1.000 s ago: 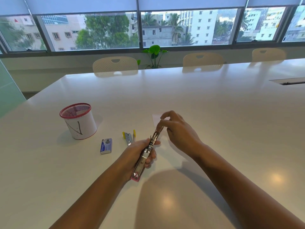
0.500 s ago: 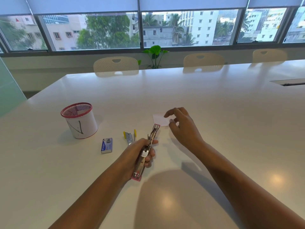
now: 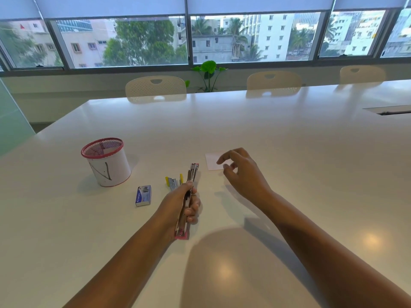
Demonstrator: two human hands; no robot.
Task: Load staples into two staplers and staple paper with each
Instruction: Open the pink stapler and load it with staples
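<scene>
Nearest, left hand [image 3: 181, 202] grips pink stapler [image 3: 188, 196] above the table [image 3: 289, 152], fingers curled round it. Right hand [image 3: 243, 172] hovers over paper [image 3: 212, 161], fingers loosely curled, holding nothing. Yellow stapler [image 3: 174, 182] half hidden. Staple box [image 3: 143, 196] label unreadable. Cup [image 3: 106, 162] farther left.

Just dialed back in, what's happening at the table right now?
A person is working with staplers at a white table. The left hand grips a pink stapler, nose pointing away. The right hand hovers with loosely curled fingers over a small paper slip, holding nothing. A second, yellow stapler and a blue staple box lie beside the left hand, with a red mesh cup farther left.
</scene>
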